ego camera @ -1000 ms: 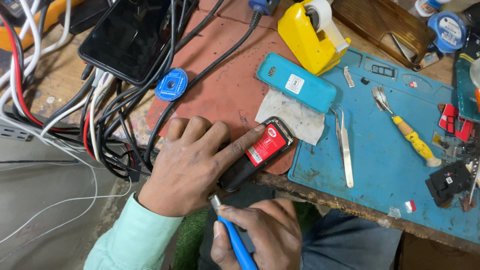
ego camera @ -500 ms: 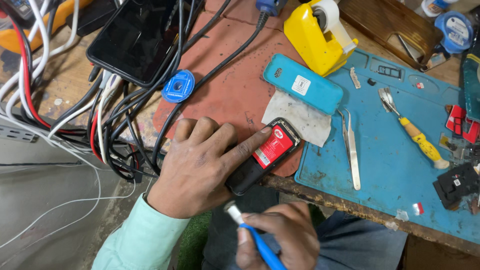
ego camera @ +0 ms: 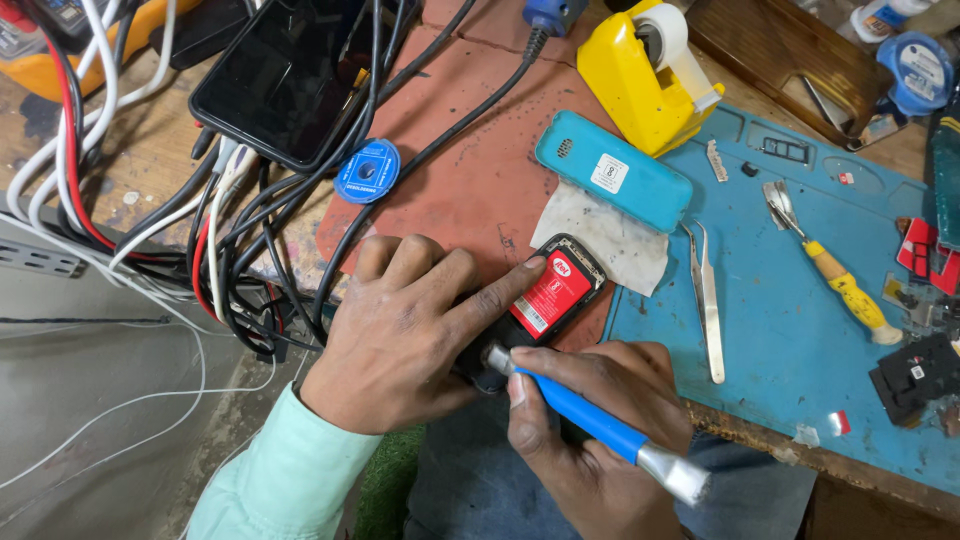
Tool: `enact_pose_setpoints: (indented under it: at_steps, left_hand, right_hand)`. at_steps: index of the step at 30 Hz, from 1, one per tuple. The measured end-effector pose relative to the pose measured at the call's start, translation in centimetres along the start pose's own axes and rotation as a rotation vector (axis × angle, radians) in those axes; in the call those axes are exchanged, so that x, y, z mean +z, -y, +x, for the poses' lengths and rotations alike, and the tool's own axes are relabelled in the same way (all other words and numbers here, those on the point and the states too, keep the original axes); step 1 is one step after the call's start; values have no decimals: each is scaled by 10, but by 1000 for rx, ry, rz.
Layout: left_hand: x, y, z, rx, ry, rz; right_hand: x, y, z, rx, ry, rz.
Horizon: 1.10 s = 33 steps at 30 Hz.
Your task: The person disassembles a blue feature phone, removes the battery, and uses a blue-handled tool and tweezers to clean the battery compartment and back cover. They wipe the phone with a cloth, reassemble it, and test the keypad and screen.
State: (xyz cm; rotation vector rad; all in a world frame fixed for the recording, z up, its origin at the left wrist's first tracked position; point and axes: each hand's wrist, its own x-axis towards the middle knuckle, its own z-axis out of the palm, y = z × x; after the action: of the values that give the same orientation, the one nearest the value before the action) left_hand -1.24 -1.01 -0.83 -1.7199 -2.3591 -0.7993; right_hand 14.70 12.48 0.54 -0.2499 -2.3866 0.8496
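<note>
A small black phone lies back-up at the near edge of the red mat, its cover off and a red battery showing. My left hand presses down on it, the index finger stretched along its top edge. My right hand grips a blue-handled tool with metal ends; its tip touches the phone's lower end. A teal back cover rests beyond the phone, partly on a white cloth.
Steel tweezers and a yellow-handled tool lie on the blue work mat. A yellow tape dispenser stands behind. A dark tablet, a blue round reel and tangled cables fill the left.
My right hand has risen from below the bench edge and brought the blue tool's tip onto the phone's lower end. My left hand has kept pressing the phone.
</note>
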Motion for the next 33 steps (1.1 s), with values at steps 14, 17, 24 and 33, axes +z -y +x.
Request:
enact_pose_setpoints:
  at_steps: [14,17,24,33]
  left_hand:
    - [-2,0,-2,7,-100,-74]
    - [-5,2,-2,0,-120,-119]
    - [-7,0,0,15,-136,-143]
    - [-7,-7,-1,-108,-172,-166]
  right_hand:
    - [-25,-11,-4,190,-90,108]
    - [-43,-23,-2,561,-237,-63]
    - [-72,-53,11,652,-163,-605]
    - [-71,-79,0,412,-197,-686]
